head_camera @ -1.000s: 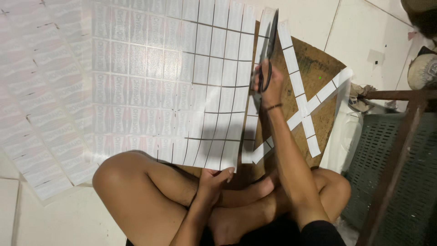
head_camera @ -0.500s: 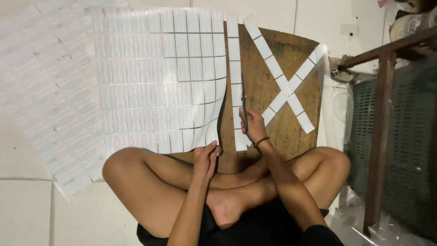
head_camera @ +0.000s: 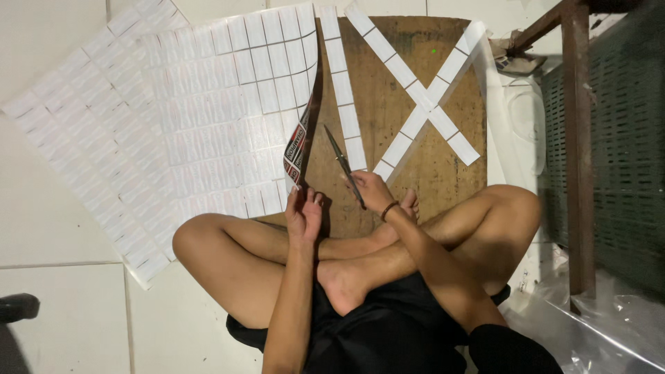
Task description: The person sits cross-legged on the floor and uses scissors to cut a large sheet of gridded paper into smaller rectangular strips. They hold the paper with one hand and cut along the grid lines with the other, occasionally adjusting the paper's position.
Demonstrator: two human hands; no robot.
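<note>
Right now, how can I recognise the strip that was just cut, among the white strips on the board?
Find the brown wooden board in front of the crossed legs. Two strips cross on it like an X. The cut strip lies alone, straight along the board's left side, beside the curled sheet edge, ending by the blade in the right hand.
</note>
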